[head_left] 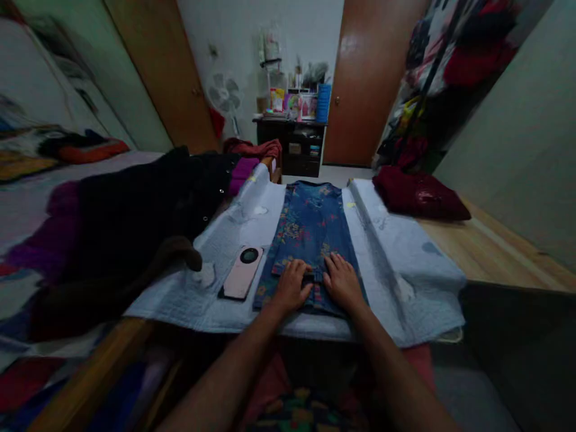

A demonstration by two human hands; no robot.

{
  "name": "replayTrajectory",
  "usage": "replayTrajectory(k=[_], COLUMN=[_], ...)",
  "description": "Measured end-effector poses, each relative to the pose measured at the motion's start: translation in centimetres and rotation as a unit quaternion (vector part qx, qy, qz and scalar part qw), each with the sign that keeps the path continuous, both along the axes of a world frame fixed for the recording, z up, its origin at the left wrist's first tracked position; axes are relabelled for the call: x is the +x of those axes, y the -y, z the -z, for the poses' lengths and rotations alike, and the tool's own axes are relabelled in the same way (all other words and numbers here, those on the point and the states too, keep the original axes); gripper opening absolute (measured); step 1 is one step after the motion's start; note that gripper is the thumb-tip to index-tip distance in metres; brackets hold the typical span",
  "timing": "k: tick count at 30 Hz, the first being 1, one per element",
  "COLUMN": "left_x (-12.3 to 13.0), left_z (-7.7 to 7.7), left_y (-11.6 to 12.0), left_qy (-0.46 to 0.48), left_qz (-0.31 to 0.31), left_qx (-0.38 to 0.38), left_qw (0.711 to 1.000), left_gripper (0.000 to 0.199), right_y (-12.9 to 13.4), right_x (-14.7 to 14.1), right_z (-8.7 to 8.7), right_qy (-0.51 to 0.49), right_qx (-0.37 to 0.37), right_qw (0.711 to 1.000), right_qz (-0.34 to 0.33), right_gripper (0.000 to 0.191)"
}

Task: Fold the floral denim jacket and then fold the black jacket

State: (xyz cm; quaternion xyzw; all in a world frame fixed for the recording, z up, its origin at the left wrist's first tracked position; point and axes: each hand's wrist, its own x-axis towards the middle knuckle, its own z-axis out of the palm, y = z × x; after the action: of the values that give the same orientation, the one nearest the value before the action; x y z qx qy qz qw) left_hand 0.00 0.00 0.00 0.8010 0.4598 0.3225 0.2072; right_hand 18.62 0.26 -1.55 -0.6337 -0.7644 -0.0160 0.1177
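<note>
Folded floral cloth (312,225) lies lengthwise on a pale sheet (396,258) as I rest my left hand (292,283) and right hand (342,282) palm-down on its near end, fingers (335,261) loosely spread, gripping nothing; a phone (240,285) sits left, a dark cabinet (274,144) beyond.

Left hand (293,287) and right hand (342,281) hide parts of the flowered blue garment (315,222). Hanging clothes (477,66), upper right, blur and run off the top edge. Packages (308,107) on the far cabinet (283,132) are too small to identify.
</note>
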Motion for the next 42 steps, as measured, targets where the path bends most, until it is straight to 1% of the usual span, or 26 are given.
replayTrajectory(k=[1, 3, 7, 10, 13, 16, 18, 20, 24, 27, 30, 34, 37, 42], left_x=[-0.1, -0.4, -1.2, -1.7, -1.9, -1.9, -1.9, -1.8, -1.8, -2.0, -2.3, -2.6, -2.7, -2.6], left_z=[0.1, 0.2, 0.0, -0.2, -0.3, -0.1, 0.1, 0.2, 0.2, -0.2, -0.6, -0.8, -0.5, -0.2], left_y=[0.2, 0.4, 0.7, 0.7, 0.9, 0.9, 0.9, 0.8, 0.9, 1.2, 1.6, 1.9, 2.1, 2.4], left_qy=[0.005, 0.012, 0.020, 0.034, 0.049, 0.058, 0.063, 0.064, 0.052, 0.029, 0.000, -0.030, -0.028, -0.003], left_qz=[0.024, 0.066, 0.117, 0.137, 0.131, 0.110, 0.099, 0.100, 0.122, 0.130, 0.144, 0.157, 0.140, 0.116], left_qx=[-0.026, -0.066, -0.096, -0.104, -0.101, -0.102, -0.104, -0.104, -0.100, -0.094, -0.083, -0.079, -0.075, -0.064], left_qw=[0.999, 0.996, 0.988, 0.985, 0.985, 0.987, 0.988, 0.987, 0.986, 0.987, 0.986, 0.984, 0.987, 0.991], left_gripper=[0.019, 0.013, 0.020, 0.024, 0.024, 0.019, 0.016, 0.015, 0.015, 0.017, 0.016, 0.027, 0.030, 0.023], right_y=[0.1, 0.1, 0.1, 0.2, 0.9, 2.0, 2.7, 3.2, 3.3, 3.1, 3.0, 3.1, 3.1, 3.5], right_x=[0.0, 0.1, 0.5, 0.8, 0.7, 0.0, -0.5, -1.0, -1.2, -0.6, 0.0, 0.2, 0.0, -0.7], right_z=[0.0, 0.1, 0.4, 0.6, 0.7, 0.8, 0.8, 0.8, 0.5, 0.2, -0.1, -0.2, -0.1, -0.2], right_qy=[0.001, -0.001, -0.021, -0.070, -0.164, -0.247, -0.261, -0.254, -0.249, -0.268, -0.305, -0.350, -0.355, -0.314], right_qx=[0.001, -0.001, -0.025, -0.061, -0.077, -0.066, -0.064, -0.069, -0.087, -0.105, -0.121, -0.125, -0.116, -0.087], right_qw=[1.000, 1.000, 0.999, 0.995, 0.980, 0.958, 0.949, 0.946, 0.943, 0.933, 0.918, 0.902, 0.904, 0.925], right_qz=[0.002, 0.003, -0.011, -0.037, -0.082, -0.132, -0.166, -0.189, -0.202, -0.213, -0.224, -0.217, -0.207, -0.194], right_gripper=[0.050, 0.051, 0.053, 0.054, 0.063, 0.073, 0.077, 0.080, 0.084, 0.082, 0.078, 0.074, 0.070, 0.051])
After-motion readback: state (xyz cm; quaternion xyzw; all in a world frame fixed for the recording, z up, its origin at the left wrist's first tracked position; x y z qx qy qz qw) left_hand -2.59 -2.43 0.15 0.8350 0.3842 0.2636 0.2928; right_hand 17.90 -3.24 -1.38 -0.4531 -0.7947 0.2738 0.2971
